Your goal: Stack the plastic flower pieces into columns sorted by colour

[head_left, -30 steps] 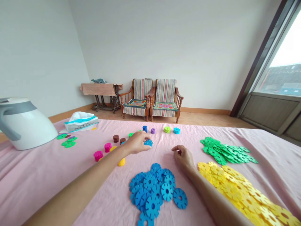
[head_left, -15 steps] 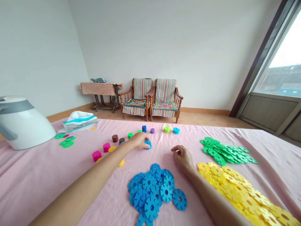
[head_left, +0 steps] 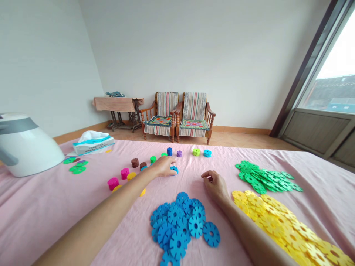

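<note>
My left hand (head_left: pixel 164 166) reaches over the table, its thumb and index finger apart around a small stack of blue notched plastic discs (head_left: pixel 174 169). The thumb is close to the stack's near side; a gap shows below the index finger. My right hand (head_left: pixel 215 184) rests on the pink cloth with fingers curled, and nothing shows in it. Between my forearms lies a loose pile of blue discs (head_left: pixel 177 225). Around my left hand stand small stacks: brown (head_left: pixel 135 163), pink (head_left: pixel 113 183), green (head_left: pixel 153 159), dark blue (head_left: pixel 169 151) and purple (head_left: pixel 179 153). My left forearm partly hides yellow ones (head_left: pixel 131 176).
Yellow discs (head_left: pixel 285 225) and green discs (head_left: pixel 263 177) lie heaped on the right. Lime (head_left: pixel 196 152) and light-blue (head_left: pixel 207 153) stacks stand at the back. On the left are a white kettle-like jug (head_left: pixel 36 151), a tissue box (head_left: pixel 94 144) and loose green discs (head_left: pixel 78 168).
My left index finger has lifted slightly from the blue stack, and the gap between finger and thumb looks wider. My right hand stays where it was. The view has shifted a little.
</note>
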